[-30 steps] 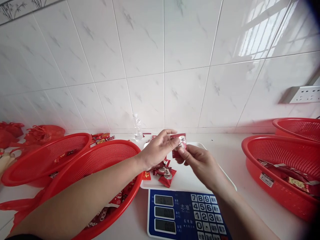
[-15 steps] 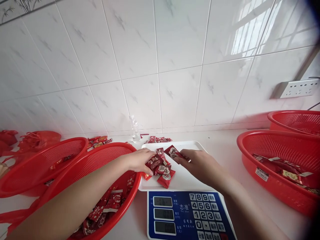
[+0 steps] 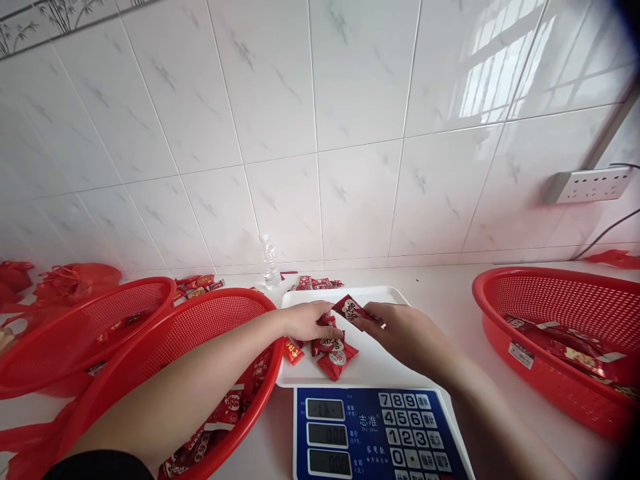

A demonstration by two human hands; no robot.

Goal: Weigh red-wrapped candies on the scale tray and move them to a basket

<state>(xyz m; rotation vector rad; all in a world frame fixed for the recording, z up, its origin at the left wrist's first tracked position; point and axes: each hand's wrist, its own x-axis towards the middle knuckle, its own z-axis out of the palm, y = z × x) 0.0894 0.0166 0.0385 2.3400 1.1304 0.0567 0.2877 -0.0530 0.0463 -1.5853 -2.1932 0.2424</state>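
Note:
My right hand (image 3: 397, 327) pinches one dark red wrapped candy (image 3: 350, 309) by its end, above the white tray (image 3: 385, 370) of a scale. My left hand (image 3: 307, 321) is closed over a small heap of red wrapped candies (image 3: 330, 341) on the tray's left part, thumb in front. Its fingertips are partly hidden behind the wrappers. A red candy packet with yellow print (image 3: 293, 351) lies by the tray's left edge. Below the tray is the scale's blue keypad panel (image 3: 370, 433). My left forearm crosses a red basket (image 3: 273, 373) holding many wrapped candies (image 3: 233, 403).
Another red basket (image 3: 167, 287) stands further left, near tied red bags (image 3: 75, 280). At right is a red basket (image 3: 500, 333) with packets. A clear plastic bottle (image 3: 270, 263) and loose candies (image 3: 315, 283) sit by the tiled wall. A power strip (image 3: 593, 185) hangs at right.
My left hand has moved right and closed over the heap, nearer the candy in my right hand. The rear right basket is no longer in view; a cable and red item show there.

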